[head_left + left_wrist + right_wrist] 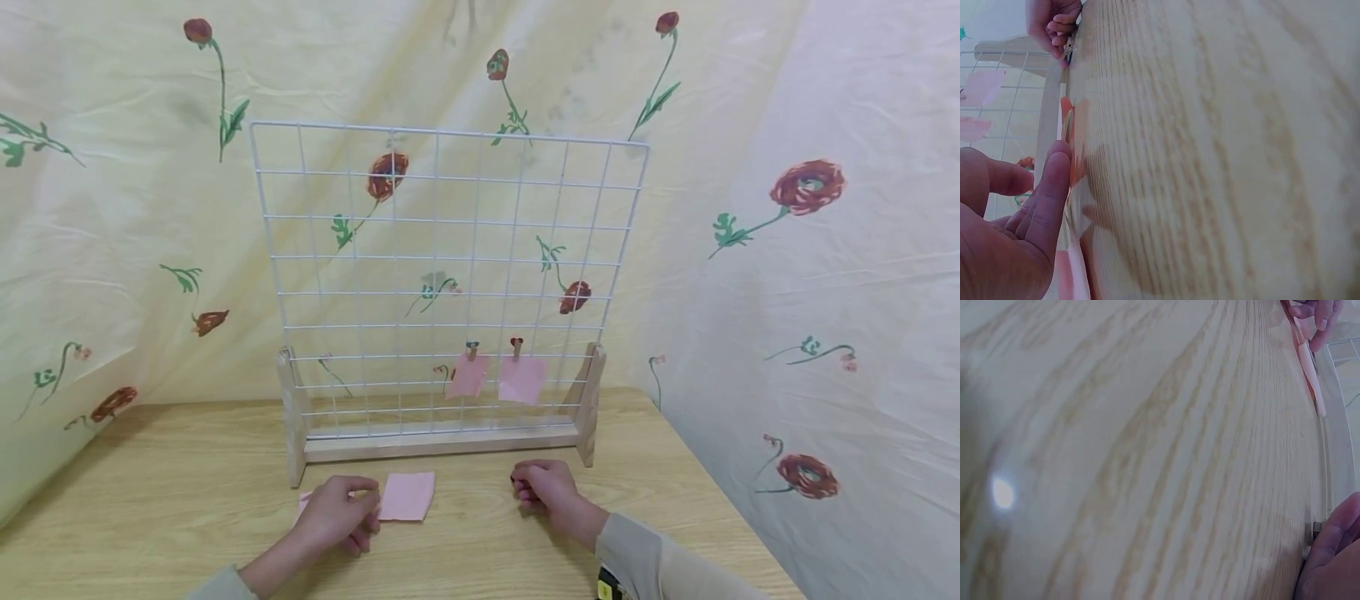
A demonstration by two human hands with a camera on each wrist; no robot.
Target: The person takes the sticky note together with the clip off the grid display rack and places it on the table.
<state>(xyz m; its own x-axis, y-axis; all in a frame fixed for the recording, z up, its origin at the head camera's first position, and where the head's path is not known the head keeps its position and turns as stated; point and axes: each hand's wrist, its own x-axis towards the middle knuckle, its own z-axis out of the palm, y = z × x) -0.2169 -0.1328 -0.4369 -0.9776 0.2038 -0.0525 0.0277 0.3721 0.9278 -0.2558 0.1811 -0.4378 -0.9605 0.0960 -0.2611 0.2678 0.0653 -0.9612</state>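
My left hand (337, 510) is low over the table at the left edge of a square pink paper (407, 497), its fingers loosely bent and thumb apart from the index finger in the left wrist view. Part of another pink paper (303, 500) shows from behind this hand. To the right, my right hand (551, 492) pinches a small clothespin (1067, 52), mostly covered by the fingers; its dark end peeks out at the fingertips. On the white wire grid (437, 260) hang two pink papers, one under a teal-topped clothespin (472, 350), the other under a red-topped clothespin (517, 347).
The grid stands in a wooden base (442, 445) with an upright at each end, just beyond both hands. A black and yellow object (606, 585) lies beside the right sleeve. Behind the wooden table (187, 475) hangs a flower-printed cloth (750, 275).
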